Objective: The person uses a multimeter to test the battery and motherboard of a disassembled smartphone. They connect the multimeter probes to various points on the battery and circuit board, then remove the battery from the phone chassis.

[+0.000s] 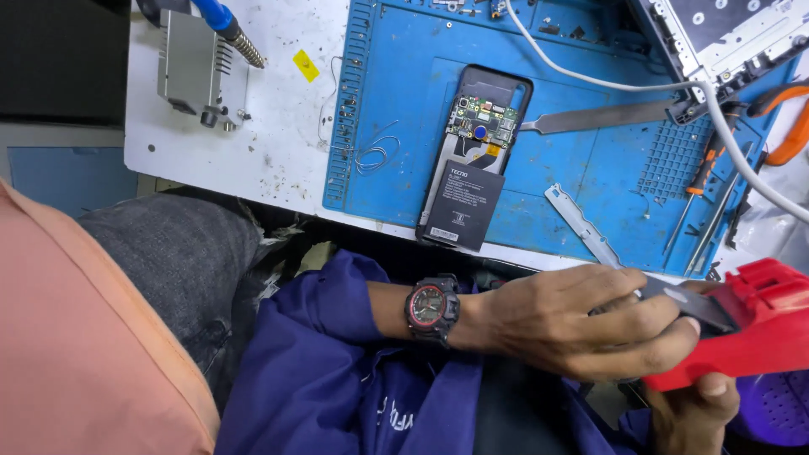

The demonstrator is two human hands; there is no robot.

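The flat dark-grey metal blade (687, 307) with the red plastic body (750, 324) sits low at the right edge, off the desk, over my lap. Going left to right: my wristwatch-side hand (581, 320), which I take for my left, has its grip clamped on the blade, thumb and fingers pinching the flat faces. My other hand (695, 409) cups the red body from below. The blade looks stiff, thin and slippery; the body light. On the blue mat (581, 160), the opened phone (476, 147) lies apart.
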